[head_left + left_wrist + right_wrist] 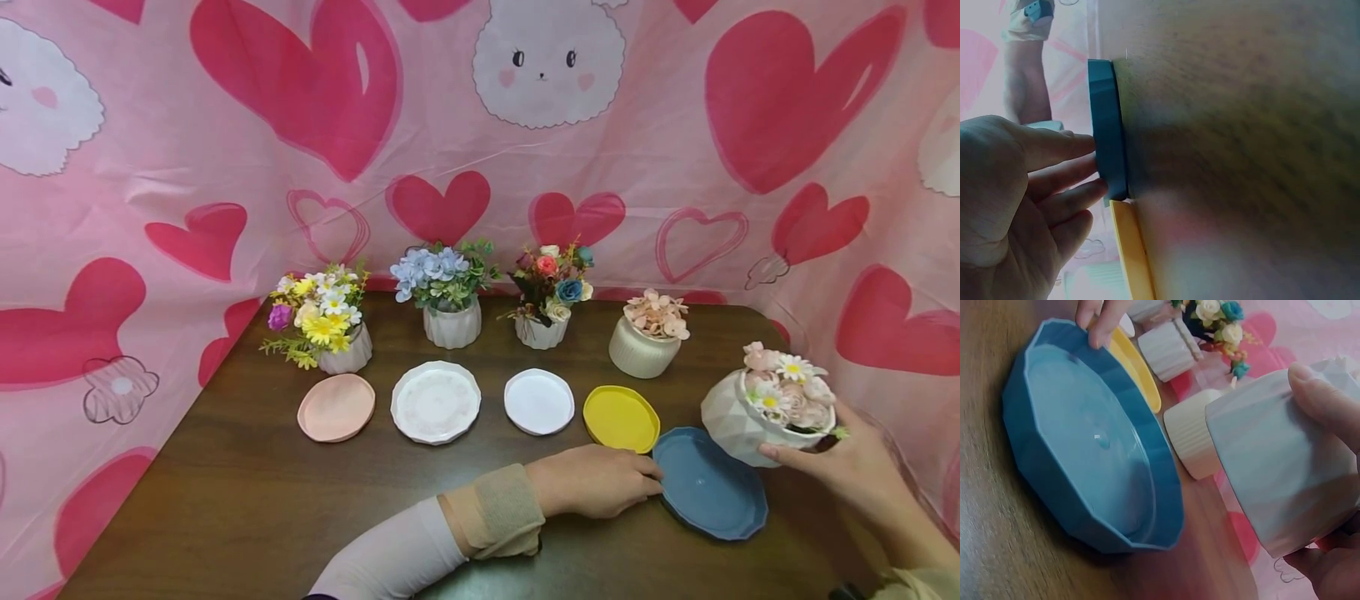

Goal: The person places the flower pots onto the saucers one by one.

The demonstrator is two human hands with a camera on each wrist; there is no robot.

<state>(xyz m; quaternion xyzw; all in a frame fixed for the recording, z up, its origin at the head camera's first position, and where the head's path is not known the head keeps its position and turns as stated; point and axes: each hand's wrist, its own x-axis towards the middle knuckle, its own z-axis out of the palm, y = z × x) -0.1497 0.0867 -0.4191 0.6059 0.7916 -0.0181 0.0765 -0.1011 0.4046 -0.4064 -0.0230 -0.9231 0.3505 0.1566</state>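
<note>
My right hand [862,467] grips a white faceted flowerpot [738,421] with pink and white artificial flowers [791,387], thumb on one side of its wall. The pot is tilted and held above the table, beside the far right edge of a blue saucer [708,483]. In the right wrist view the pot [1279,462] hangs clear of the saucer [1085,437], whose inside is bare. My left hand [600,482] touches the saucer's left rim with its fingertips, fingers fairly straight. A yellow saucer [621,418] lies against the blue one, just beyond that hand.
Pink [336,408], speckled white [436,402] and plain white saucers [538,402] lie in a row. Behind them stand pots with yellow flowers [322,321], blue flowers [442,287], mixed roses [551,292] and pale pink flowers [652,325]. A heart-patterned cloth [420,150] hangs behind the table.
</note>
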